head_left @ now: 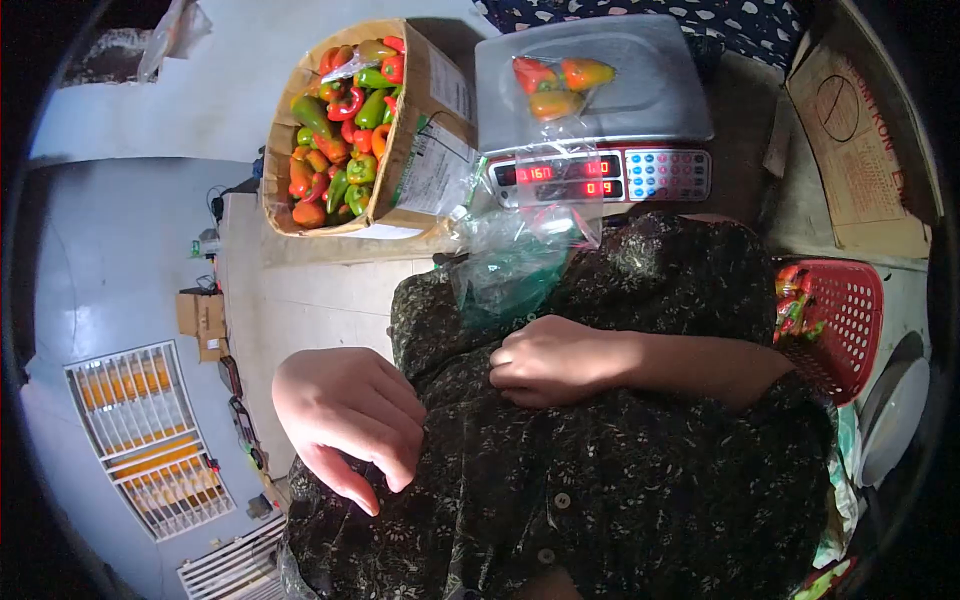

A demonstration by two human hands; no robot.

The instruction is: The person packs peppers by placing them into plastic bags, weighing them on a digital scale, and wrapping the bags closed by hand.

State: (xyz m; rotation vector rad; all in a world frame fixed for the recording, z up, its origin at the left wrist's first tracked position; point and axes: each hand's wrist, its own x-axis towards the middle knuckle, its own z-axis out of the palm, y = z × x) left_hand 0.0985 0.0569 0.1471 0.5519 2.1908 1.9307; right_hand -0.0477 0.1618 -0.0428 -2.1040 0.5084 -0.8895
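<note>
My left hand [350, 425] is at the left of my lap, fingers loosely bent and thumb apart, with nothing visible in it. My right hand [555, 362] rests against my dark patterned clothing [640, 480], its fingers curled in; I see nothing in it. Just beyond the right hand, clear plastic bags [510, 235] and a green plastic piece [515, 285] lie over my lap. Farther off, three red, orange and green peppers [560, 88] sit, seemingly in clear plastic, on the metal plate of a digital scale [660, 85]. Its red digits are lit.
A cardboard box [440, 130] full of red, orange and green peppers stands left of the scale. At right are a red perforated basket [850, 325] with more peppers, a white round dish [895, 425] and an upright cardboard box [860, 150]. A barred window [150, 440] shows far left.
</note>
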